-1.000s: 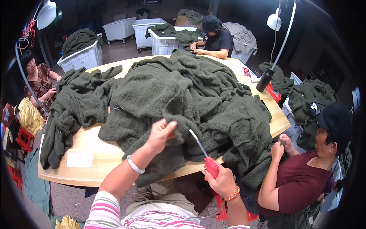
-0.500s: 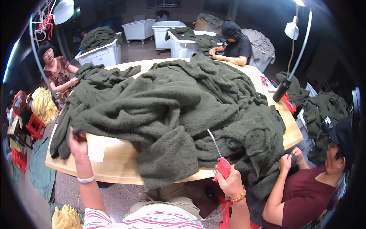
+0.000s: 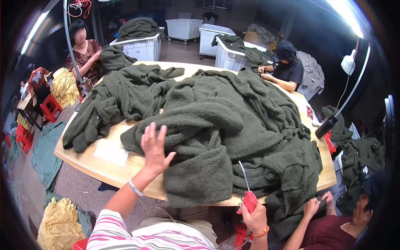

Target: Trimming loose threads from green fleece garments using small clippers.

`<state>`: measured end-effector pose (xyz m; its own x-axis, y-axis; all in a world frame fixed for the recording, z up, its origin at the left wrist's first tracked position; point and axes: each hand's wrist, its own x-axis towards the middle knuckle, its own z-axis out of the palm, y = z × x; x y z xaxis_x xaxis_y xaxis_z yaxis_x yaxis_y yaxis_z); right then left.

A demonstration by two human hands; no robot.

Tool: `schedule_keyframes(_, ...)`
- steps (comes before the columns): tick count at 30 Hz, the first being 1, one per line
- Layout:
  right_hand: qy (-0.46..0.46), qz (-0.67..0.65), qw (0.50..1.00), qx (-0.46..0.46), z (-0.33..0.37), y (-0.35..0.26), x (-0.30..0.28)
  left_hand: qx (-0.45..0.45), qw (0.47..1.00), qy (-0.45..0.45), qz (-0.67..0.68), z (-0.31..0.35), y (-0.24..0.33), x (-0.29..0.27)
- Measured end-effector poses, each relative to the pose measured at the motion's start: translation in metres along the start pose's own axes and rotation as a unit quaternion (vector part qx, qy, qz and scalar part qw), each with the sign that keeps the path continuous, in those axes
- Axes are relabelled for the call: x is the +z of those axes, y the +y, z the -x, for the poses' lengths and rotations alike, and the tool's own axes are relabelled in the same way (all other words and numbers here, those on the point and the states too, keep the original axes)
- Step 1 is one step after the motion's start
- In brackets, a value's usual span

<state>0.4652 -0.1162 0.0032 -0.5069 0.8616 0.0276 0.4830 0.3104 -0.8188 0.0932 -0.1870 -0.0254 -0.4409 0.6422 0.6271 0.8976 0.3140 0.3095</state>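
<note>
A large heap of dark green fuzzy knit garments (image 3: pixel 258 125) covers much of a light wooden table (image 3: pixel 141 173). My left hand (image 3: pixel 154 151) is open, its fingers spread over the left part of the front garment (image 3: pixel 198 175); whether the palm presses on the cloth I cannot tell. That garment hangs slightly over the table's front edge. In my right hand (image 3: pixel 255 218) is a red air blow gun (image 3: pixel 250 201), gripped by its handle. Its thin metal nozzle points up over the right side of the heap, and a hose trails below my wrist.
More green garments (image 3: pixel 121 89) lie at the left, by a white paper sheet (image 3: pixel 111 153). Co-workers sit at the far left (image 3: pixel 85 54), far right (image 3: pixel 287 66) and near right (image 3: pixel 329 233), handling cloth. A lamp pole (image 3: pixel 327 127) rises at the right. White bins (image 3: pixel 231 58) stand behind.
My left hand has let go of the garment's left edge and moved right, opening over the cloth. That edge now lies further right. The view has turned left; my right hand still holds the blow gun.
</note>
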Motion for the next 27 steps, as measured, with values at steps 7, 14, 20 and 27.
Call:
schedule_keyframes(7,0.002,0.010,1.000,-0.013,-0.008,-0.004,0.005,-0.053,0.963,-0.079,0.251,-0.091,-0.052,0.026)
schedule_keyframes(14,-0.010,0.001,1.000,0.019,-0.014,-0.007,0.006,-0.114,0.870,0.042,0.478,-0.169,-0.069,-0.032)
schedule_keyframes(20,-0.081,0.052,0.994,-0.054,-0.033,-0.018,0.022,-0.127,0.844,0.089,0.514,-0.180,-0.064,-0.073)
schedule_keyframes(27,-0.248,0.194,0.942,-0.118,-0.036,-0.055,0.062,-0.024,0.844,0.067,0.532,-0.213,0.025,-0.110)
